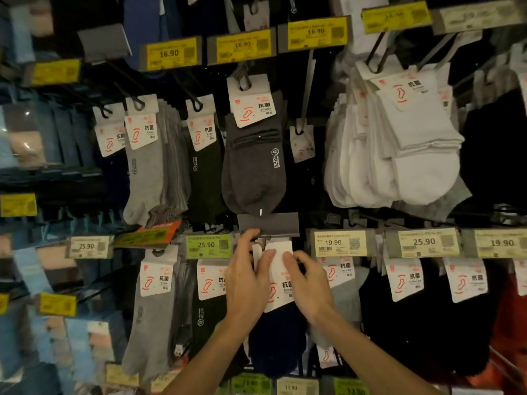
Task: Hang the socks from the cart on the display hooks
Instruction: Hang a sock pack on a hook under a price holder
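Note:
A pack of dark navy socks (pixel 278 337) with a white card header (pixel 278 269) hangs in the middle of the lower display row. My left hand (pixel 246 277) pinches the card's left edge, thumb on the front and index finger raised to the hook (pixel 263 238) under a blank grey label holder (pixel 269 223). From the right, my right hand (pixel 309 283) pinches the card's other edge. The top of the card sits just under the hook's tip; whether the hook is through its hole I cannot tell. The cart is out of view.
Sock packs fill the hooks all around: grey socks (pixel 151 309) and black ones (pixel 205 315) to the left, dark grey socks (pixel 253 169) above, white socks (pixel 399 155) upper right, black socks (pixel 413 323) to the right. Yellow price tags (pixel 339 243) line the rails.

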